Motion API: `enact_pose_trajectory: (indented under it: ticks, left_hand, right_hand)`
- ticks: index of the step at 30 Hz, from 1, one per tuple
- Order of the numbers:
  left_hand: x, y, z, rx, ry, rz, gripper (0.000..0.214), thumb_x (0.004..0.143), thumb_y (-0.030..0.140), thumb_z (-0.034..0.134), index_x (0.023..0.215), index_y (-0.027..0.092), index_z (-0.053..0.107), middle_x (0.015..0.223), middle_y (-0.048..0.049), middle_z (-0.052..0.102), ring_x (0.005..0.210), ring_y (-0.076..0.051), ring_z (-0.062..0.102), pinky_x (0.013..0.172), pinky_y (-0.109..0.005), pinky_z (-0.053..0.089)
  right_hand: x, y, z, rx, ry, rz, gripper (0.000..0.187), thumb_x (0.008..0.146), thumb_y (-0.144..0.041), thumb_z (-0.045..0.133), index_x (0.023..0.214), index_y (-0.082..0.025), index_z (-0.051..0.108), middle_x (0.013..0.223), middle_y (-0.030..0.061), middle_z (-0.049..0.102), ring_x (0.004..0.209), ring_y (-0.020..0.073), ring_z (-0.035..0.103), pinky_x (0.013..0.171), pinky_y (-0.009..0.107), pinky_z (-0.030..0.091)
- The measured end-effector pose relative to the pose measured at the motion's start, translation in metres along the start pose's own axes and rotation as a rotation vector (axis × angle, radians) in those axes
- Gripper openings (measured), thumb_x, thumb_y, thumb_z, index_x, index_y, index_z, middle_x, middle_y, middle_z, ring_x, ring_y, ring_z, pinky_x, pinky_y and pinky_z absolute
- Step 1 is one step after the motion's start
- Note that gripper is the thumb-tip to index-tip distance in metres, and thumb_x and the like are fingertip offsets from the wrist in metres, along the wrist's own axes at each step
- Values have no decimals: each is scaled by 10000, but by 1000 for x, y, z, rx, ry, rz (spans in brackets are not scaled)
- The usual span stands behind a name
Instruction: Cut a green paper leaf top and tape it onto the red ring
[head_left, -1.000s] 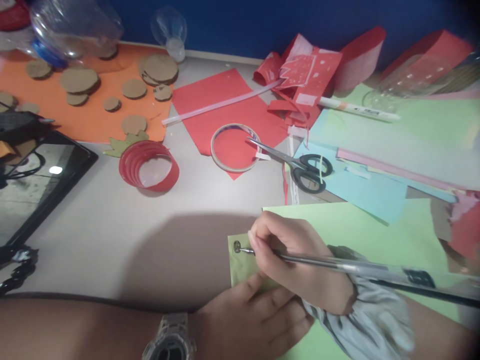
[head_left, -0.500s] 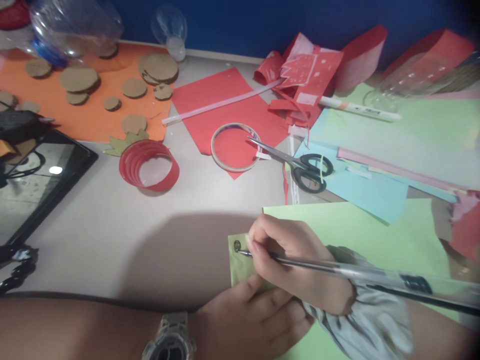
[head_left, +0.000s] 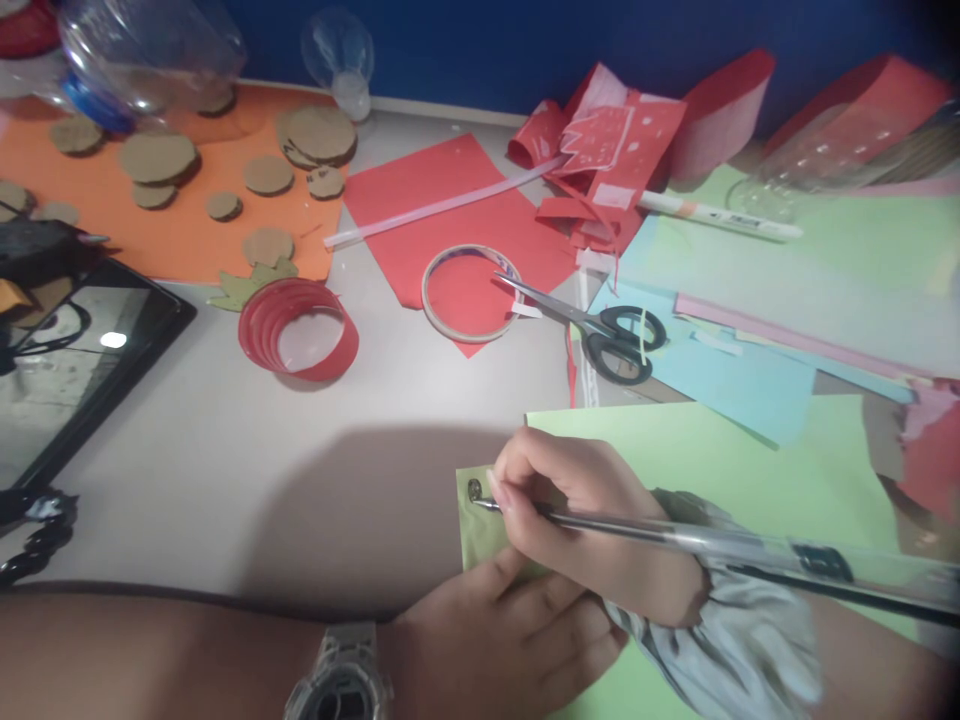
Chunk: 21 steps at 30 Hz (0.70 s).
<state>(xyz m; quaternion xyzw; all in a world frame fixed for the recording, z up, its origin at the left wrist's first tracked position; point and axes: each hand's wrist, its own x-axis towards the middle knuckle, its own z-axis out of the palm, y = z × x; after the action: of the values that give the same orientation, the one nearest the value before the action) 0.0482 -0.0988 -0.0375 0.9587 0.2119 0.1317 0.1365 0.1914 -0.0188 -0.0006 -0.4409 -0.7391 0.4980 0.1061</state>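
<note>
Between thumb and fingers, my right hand [head_left: 585, 520] grips a ballpoint pen [head_left: 697, 541] with a clear barrel. Its tip touches a small piece of green paper [head_left: 480, 535], at the edge of a dark oval mark [head_left: 474, 490] drawn near the top left corner. My left hand [head_left: 517, 640] lies flat over the lower part of that piece, fingers extended, and a clear-strapped watch is on the wrist. Under both hands spreads a larger light green sheet [head_left: 720, 450]. How far the small piece reaches beneath my hands is hidden.
Black-handled scissors [head_left: 585, 325] rest across a tape roll [head_left: 429, 310] ahead of my hands. A red paper ring [head_left: 341, 350] stands to the left, near a dark tablet [head_left: 112, 370]. Cardboard discs [head_left: 157, 160] lie on orange paper; a white marker [head_left: 724, 218] is at the back right.
The pen and right fingers have shifted very slightly at the dark mark. My left hand and the surrounding things stay where they were.
</note>
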Motion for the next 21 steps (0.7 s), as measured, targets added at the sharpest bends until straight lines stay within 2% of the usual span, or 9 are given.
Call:
enact_pose_trajectory:
  ticks: [4,16,21]
  left_hand:
    - [0,0,-1,18,-33,4,366,996,219,307,1233,253,583,1284,58,576,1214,-171,431,1011,-358,316]
    - [-2,-1,-1,39,4,27,345,992,233,339,1254,239,562,1276,40,578,1213,-179,434,985,-356,323]
    - [0,0,2,90,31,21,327,989,248,361,1232,265,579,1295,51,573,1188,-168,463,983,-347,344]
  right_hand:
    - [0,0,-1,-10,8,10,172,857,-175,457,696,-202,404,620,-44,519,507,80,423,477,198,353]
    - [0,-1,0,13,31,10,160,847,-164,469,696,-196,426,579,-58,483,486,72,390,468,192,339]
    - [-2,4,3,208,45,2,178,884,-224,493,725,-205,417,645,-35,519,526,90,447,481,208,372]
